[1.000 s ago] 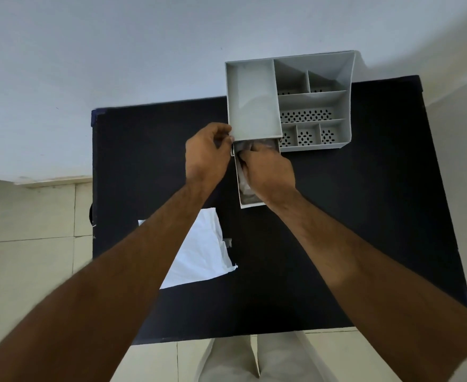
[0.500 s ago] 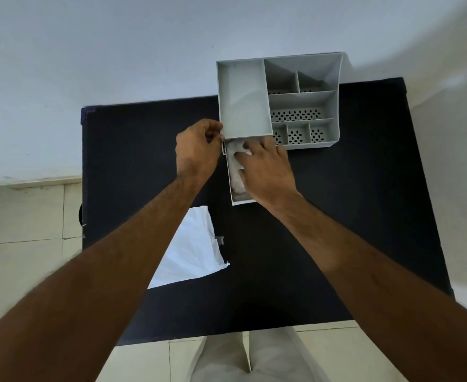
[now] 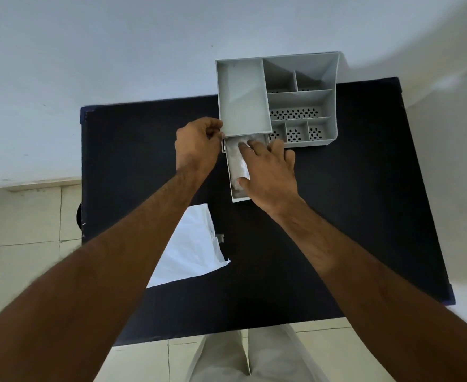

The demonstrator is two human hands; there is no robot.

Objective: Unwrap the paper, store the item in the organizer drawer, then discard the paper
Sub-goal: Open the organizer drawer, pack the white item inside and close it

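A grey organizer [image 3: 243, 97] with several compartments stands at the back of the black table [image 3: 351, 202]. Its drawer [image 3: 239, 199] is pulled out toward me. A pale, whitish item [image 3: 238, 164] lies inside the drawer. My right hand [image 3: 271, 172] rests flat over the drawer's right side, fingers spread and fingertips and thumb touching the item. My left hand [image 3: 196, 146] pinches the drawer's left rear corner, just under the organizer's front edge. The white paper [image 3: 191, 249] lies spread on the table near me, partly hidden by my left forearm.
A small grey scrap [image 3: 221, 237] sits at the paper's right edge. The organizer overhangs the table's back edge against a pale wall. Tiled floor shows to the left and below the table's near edge. My legs stand at the front edge.
My right hand has gone from closed around the item to flat with fingers spread, and the item now lies in the drawer. My left hand stays pinched at the drawer's corner.
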